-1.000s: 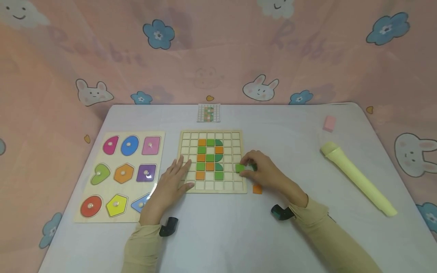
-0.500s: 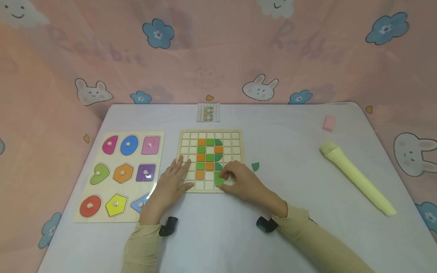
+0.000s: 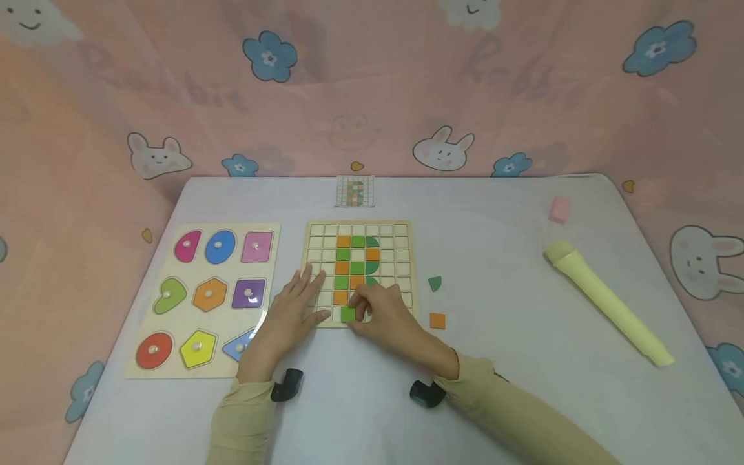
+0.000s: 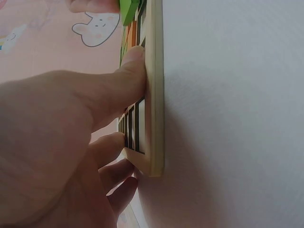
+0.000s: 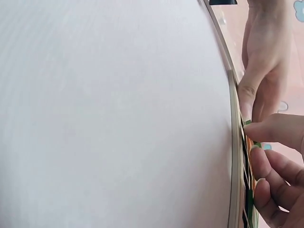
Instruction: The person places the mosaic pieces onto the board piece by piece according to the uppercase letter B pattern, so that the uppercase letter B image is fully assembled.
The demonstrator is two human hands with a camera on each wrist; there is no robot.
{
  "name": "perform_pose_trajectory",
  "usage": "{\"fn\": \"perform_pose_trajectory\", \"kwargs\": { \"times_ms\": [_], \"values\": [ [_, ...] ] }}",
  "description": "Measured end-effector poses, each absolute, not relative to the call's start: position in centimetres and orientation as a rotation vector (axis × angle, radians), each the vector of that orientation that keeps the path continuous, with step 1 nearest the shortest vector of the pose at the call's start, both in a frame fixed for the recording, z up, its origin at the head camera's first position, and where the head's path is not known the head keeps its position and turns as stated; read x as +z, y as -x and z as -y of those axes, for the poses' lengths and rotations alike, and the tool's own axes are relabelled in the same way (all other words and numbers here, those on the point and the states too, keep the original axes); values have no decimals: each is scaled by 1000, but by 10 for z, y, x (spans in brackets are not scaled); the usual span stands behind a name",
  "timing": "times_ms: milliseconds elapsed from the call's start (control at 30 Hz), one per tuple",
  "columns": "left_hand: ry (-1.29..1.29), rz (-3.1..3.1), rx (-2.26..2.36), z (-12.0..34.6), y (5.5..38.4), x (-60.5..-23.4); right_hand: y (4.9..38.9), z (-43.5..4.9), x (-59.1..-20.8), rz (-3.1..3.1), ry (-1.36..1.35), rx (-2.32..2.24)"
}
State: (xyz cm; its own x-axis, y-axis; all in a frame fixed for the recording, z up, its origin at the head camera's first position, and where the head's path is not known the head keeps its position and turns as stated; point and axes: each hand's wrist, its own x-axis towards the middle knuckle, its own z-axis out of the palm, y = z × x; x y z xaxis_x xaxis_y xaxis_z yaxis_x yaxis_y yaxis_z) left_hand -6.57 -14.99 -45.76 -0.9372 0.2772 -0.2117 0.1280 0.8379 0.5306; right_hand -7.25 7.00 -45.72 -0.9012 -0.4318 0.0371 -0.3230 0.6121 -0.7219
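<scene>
A wooden grid board [image 3: 402, 243] lies mid-table, with orange, green and dark green rounded tiles forming a letter-like pattern. My right hand [image 3: 391, 320] pinches a green square tile [image 3: 347, 314] between thumb and fingers over the bottom row, below an orange tile. In the left wrist view that green tile [image 4: 128, 10] stands out tilted at the board's surface. My left hand [image 3: 293, 310] rests on the board's left side with fingers spread, the thumb on its front frame. My right hand covers part of the pattern's lower right.
Right of the board lie an orange square tile [image 3: 438, 321] and a dark green quarter-round tile [image 3: 434, 283]. A small pattern card [image 3: 355, 192] is behind it. A knobbed shape puzzle [image 3: 232, 323] sits left; a yellow tube-like object [image 3: 610, 303] and pink block [image 3: 560, 210] lie right.
My right hand has carried the green square tile from the board's right edge leftward to the bottom row, uncovering the loose orange tile. The left hand has stayed in place.
</scene>
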Motion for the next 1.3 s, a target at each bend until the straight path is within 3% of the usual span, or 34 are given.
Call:
{"fn": "perform_pose_trajectory", "kwargs": {
  "times_ms": [867,1300],
  "values": [
    [-311,-2740,741,149,65,-456,70,-55,-452,-2743,607,-989],
    [-310,-2728,748,149,65,-456,68,-93,-453,-2760,602,-914]
  ]
}}
